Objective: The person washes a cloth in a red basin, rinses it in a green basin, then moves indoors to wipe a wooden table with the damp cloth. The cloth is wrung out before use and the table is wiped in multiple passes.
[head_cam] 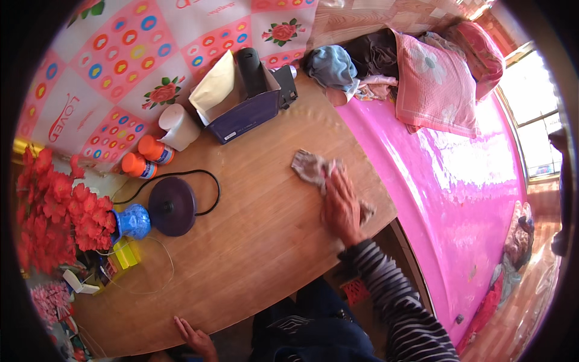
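Note:
My right hand (344,206) lies flat over a crumpled, patterned cloth (307,167) and presses it on the wooden tabletop (253,203), close to the table's right end. The cloth sticks out ahead of the fingers and past the side of the palm; the hand hides its middle. Some blur shows on this hand. At the near edge of the table, lower left, my left hand (196,337) rests with its extended fingers on the wood and holds nothing.
Along the wall stand an open box (246,120), a white paper roll (178,126) and two orange-capped bottles (156,150). A round dark base (173,207) with a cord sits beside a blue vase (133,221) of red artificial flowers. Right lies a pink-covered surface (457,181) bearing a pillow (434,86) and clothes.

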`<state>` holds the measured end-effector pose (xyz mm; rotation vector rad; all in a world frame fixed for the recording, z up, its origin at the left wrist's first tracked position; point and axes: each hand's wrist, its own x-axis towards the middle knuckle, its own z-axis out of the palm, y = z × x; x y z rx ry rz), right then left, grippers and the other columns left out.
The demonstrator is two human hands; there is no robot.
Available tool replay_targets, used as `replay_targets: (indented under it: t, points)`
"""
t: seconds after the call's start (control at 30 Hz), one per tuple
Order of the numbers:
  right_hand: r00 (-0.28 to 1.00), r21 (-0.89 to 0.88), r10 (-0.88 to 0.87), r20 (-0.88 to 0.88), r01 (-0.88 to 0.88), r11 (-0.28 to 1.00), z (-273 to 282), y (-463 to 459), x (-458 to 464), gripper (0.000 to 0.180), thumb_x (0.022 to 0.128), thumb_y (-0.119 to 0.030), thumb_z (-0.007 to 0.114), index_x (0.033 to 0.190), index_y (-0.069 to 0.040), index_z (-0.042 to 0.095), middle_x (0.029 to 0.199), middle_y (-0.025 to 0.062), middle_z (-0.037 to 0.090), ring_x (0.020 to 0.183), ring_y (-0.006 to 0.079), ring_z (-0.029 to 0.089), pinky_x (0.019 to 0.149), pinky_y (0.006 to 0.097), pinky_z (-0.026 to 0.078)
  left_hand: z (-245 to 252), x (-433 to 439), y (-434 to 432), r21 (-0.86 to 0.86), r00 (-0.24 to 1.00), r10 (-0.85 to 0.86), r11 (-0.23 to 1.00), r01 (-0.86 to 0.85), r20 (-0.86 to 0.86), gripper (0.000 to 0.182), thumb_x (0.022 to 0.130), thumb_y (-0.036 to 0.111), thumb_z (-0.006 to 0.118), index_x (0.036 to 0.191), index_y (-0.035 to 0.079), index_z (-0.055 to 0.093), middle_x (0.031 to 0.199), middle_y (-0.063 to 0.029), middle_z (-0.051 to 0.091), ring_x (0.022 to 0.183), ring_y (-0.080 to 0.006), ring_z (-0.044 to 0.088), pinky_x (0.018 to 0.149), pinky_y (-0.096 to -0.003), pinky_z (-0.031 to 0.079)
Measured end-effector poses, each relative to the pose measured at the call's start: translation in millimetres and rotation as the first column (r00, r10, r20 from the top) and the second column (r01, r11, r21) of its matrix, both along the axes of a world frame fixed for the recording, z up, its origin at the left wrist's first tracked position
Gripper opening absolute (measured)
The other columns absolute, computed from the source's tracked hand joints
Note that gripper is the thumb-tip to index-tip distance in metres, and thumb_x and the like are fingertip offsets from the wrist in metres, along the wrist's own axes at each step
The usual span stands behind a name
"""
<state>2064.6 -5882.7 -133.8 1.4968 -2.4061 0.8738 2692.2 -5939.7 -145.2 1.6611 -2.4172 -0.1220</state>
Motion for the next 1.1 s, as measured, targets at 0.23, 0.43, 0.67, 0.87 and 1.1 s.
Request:
replay_targets:
  t: [0.23,0.43,0.67,0.87,1.1]
  points:
    - [1.0,-0.026,-0.014,-0.01,0.014,1.0,11,-82,-86,0.047,0.087,-0.003,0.063,0.133,0.008,0.062,0.151,0.03,0.052,0.143,0.0487,0.048,0.122,0.0541,0.037,-9,6,0,-0.027,0.999,0.016,1.0,-0.014,0.051,0.07,0.086,-0.01,0.041,0.156,-0.006,0.043,0.165,-0.0268,0.038,0.152,-0.043,0.039,0.126,-0.0482,0.032]
    - [0.987,-0.029,0.16,-0.021,-0.161,0.987,2,-90,-104,0.048,0.085,-0.002,0.063,0.132,0.007,0.063,0.146,0.0293,0.057,0.14,0.047,0.052,0.122,0.0533,0.038,9,-16,7,0.068,0.985,0.138,0.987,-0.145,0.099,0.062,0.09,-0.007,0.04,0.151,-0.01,0.046,0.163,-0.0265,0.041,0.15,-0.0459,0.041,0.126,-0.0493,0.033]
    - [0.959,0.031,0.133,-0.25,-0.13,0.991,-16,-143,-149,0.058,0.082,-0.008,0.068,0.138,0.006,0.057,0.151,0.0283,0.053,0.14,0.0477,0.049,0.121,0.0526,0.038,19,-22,6,0.115,0.99,0.128,0.984,-0.134,0.058,0.064,0.086,-0.013,0.043,0.15,-0.011,0.045,0.165,-0.027,0.037,0.152,-0.0453,0.037,0.128,-0.0478,0.031]
    - [0.956,-0.041,0.288,-0.049,-0.29,0.956,7,-86,-70,0.04,0.091,-0.002,0.061,0.13,0.005,0.068,0.147,0.0287,0.058,0.142,0.046,0.052,0.121,0.0527,0.039,12,-21,6,0.056,0.99,0.124,0.99,-0.128,0.066,0.063,0.087,-0.013,0.042,0.149,-0.012,0.045,0.164,-0.0271,0.039,0.151,-0.0456,0.039,0.127,-0.05,0.032]
    - [0.955,-0.111,0.294,-0.029,-0.296,0.949,-15,-159,-49,0.046,0.089,-0.008,0.066,0.133,0.004,0.064,0.148,0.0272,0.056,0.139,0.0462,0.052,0.119,0.0523,0.041,6,-23,7,0.012,0.987,0.163,0.986,-0.164,0.007,0.065,0.085,-0.012,0.042,0.15,-0.01,0.047,0.163,-0.026,0.042,0.15,-0.0456,0.042,0.125,-0.0507,0.034]
